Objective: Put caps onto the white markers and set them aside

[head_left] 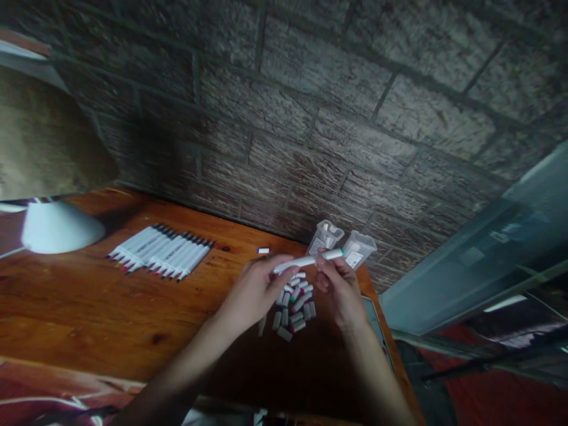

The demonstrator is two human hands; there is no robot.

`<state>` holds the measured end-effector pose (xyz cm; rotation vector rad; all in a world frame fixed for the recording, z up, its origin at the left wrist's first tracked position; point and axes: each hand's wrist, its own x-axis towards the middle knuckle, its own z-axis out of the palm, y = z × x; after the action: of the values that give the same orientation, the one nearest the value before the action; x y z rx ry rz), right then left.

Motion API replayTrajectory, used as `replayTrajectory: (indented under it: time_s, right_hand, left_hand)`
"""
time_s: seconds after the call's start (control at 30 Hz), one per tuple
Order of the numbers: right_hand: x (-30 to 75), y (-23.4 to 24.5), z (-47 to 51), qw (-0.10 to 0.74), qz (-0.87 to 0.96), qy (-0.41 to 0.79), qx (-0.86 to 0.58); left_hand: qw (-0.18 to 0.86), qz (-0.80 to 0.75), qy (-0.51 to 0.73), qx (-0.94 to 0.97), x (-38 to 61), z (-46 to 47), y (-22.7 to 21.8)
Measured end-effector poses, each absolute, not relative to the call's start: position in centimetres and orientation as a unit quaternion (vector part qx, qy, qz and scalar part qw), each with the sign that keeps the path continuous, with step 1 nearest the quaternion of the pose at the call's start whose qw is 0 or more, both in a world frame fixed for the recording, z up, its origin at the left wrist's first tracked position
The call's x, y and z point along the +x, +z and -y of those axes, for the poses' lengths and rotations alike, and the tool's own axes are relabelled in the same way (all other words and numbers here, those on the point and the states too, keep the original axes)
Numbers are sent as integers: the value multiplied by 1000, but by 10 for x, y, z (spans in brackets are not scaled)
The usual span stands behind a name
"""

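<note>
My left hand [251, 290] is closed around a white marker [296, 263] that points to the right. In the fingers of my right hand [341, 293] is a white marker cap [332, 254] with a green end, right at the marker's tip. Whether cap and marker touch is hidden by the fingertips. Below both hands lies a loose pile of marker caps [296, 318], white or greyish, some with coloured ends. A single white cap [263, 251] with a blue end rests apart, behind my left hand.
A row of uncapped white markers [162, 251] lies on the wooden table [199, 319] to the left. Two clear plastic containers [326, 238] stand at the back right against the brick wall [284, 112]. A lamp [62, 228] is at far left; a flat device [375, 325] lies along the right edge.
</note>
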<state>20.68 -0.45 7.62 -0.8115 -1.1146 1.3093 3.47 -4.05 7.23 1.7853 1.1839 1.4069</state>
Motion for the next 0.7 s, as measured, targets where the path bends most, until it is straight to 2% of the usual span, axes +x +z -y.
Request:
replayTrajectory:
  time_s: [0.1,0.23,0.33,0.47,0.6,0.7]
  right_hand:
    - [204,76,-15,578,513,526,-356]
    - [221,59,-32,613,491,483,-388]
    - [232,37,-34,619,460,499,-394]
    - [229,11,-28,587,461,549,-377]
    - [218,1,-26,545,494,567,-371]
    - [212,2,-25,516,505,575,-385]
  left_hand:
    - [263,-412,527,696,38,13,80]
    - [272,-404,481,729,32,-27,77]
    - [300,-392,437,752,24,-44,61]
    - [363,-354,409,759,11,-42,23]
    - [375,-376,499,685,-3,-29,-9]
    - [392,-374,562,625,-8,-26,-13]
